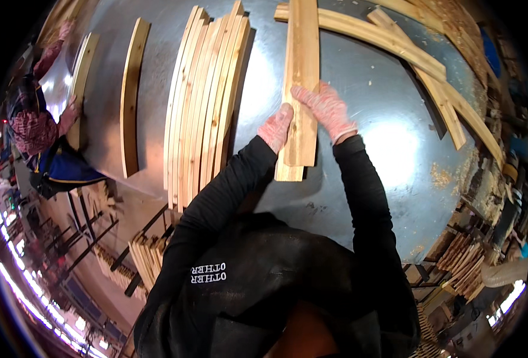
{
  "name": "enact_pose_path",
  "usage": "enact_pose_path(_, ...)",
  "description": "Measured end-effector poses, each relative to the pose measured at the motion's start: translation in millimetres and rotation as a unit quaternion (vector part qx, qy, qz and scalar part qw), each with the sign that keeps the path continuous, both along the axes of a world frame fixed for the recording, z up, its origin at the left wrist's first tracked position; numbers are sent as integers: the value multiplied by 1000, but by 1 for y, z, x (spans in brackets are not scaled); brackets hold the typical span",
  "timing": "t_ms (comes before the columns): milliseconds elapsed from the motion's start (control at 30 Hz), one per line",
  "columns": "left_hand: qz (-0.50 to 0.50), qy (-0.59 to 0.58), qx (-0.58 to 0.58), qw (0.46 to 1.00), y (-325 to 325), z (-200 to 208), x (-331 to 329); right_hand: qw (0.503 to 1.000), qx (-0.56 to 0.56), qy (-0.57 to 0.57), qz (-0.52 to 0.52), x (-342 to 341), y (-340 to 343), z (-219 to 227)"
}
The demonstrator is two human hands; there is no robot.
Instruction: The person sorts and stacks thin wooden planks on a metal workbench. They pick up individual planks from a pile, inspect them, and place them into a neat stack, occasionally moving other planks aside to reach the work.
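Two pale wooden boards lie one over the other in front of me, pointing away over the metal table. The upper board (304, 140) covers most of the lower board (288, 173), whose near end and left edge stick out. My left hand (276, 128), in a pink-and-white knit glove, grips the left edge with its thumb on top. My right hand (329, 111), gloved alike, is closed over the right edge, its fingertips on the upper face. The fingers under the boards are hidden.
Several boards stand side by side in a row (204, 101) to my left, with a single board (134, 98) beyond them. Crossed boards (419, 59) and sawdust (442, 176) are on the metal table (359, 197) at right. A co-worker (49, 131) handles a board at far left.
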State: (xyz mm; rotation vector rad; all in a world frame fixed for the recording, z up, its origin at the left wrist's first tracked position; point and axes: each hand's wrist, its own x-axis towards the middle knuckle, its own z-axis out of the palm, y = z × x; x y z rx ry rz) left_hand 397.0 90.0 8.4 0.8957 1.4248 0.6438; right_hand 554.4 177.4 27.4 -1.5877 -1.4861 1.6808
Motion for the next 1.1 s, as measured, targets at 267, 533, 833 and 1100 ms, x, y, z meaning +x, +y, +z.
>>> enact_pose_path(267, 213, -266, -23, 940, -14, -5, 15, 978, -13, -205, -39, 25, -13, 49)
enact_pose_path(533, 83, -70, 28, 994, -4, 8, -14, 718, 488, -487, 98, 104, 107, 17)
enact_pose_path(833, 19, 346, 141, 927, -69, 49, -67, 765, 38, -614, 190, 185, 164, 33)
enact_pose_path(1100, -70, 678, 237, 692, -82, 74, -60, 999, 31, -12, 43, 155, 97, 20)
